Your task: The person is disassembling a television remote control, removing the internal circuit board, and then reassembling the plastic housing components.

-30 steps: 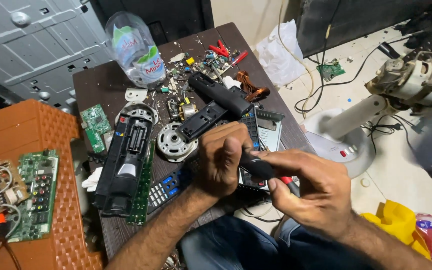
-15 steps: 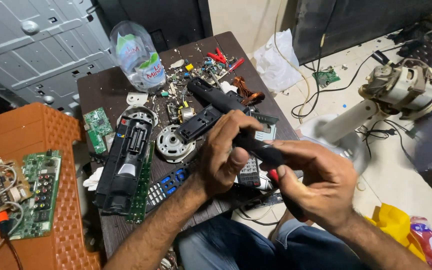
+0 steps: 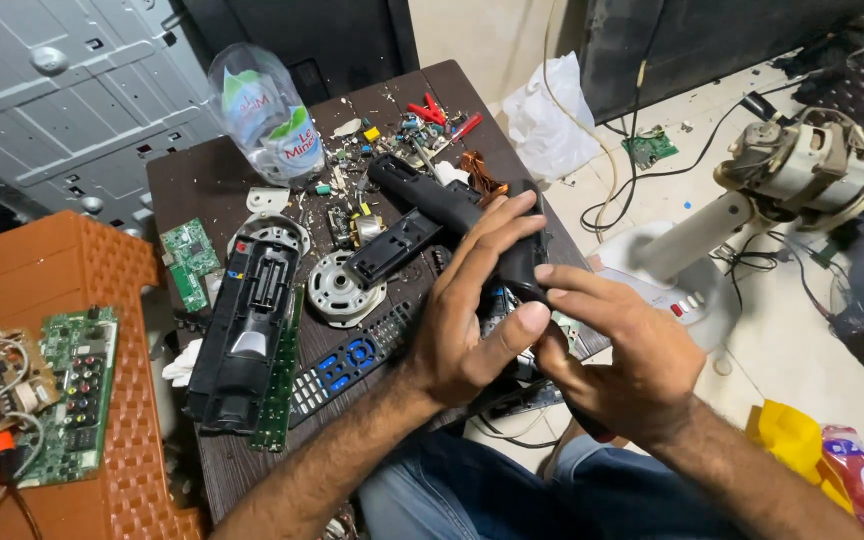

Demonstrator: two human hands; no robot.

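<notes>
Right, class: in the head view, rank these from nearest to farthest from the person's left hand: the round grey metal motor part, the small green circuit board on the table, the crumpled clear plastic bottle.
1. Round grey metal motor part: just left of the left hand.
2. Small green circuit board: farther left, near the table's edge.
3. Crumpled clear plastic bottle: far corner, upper left.

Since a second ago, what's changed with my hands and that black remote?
Both hands lifted the black remote up toward the camera; the left hand opened its fingers along it, the right hand regripped its near end. The table parts and bottle stayed put.
</notes>
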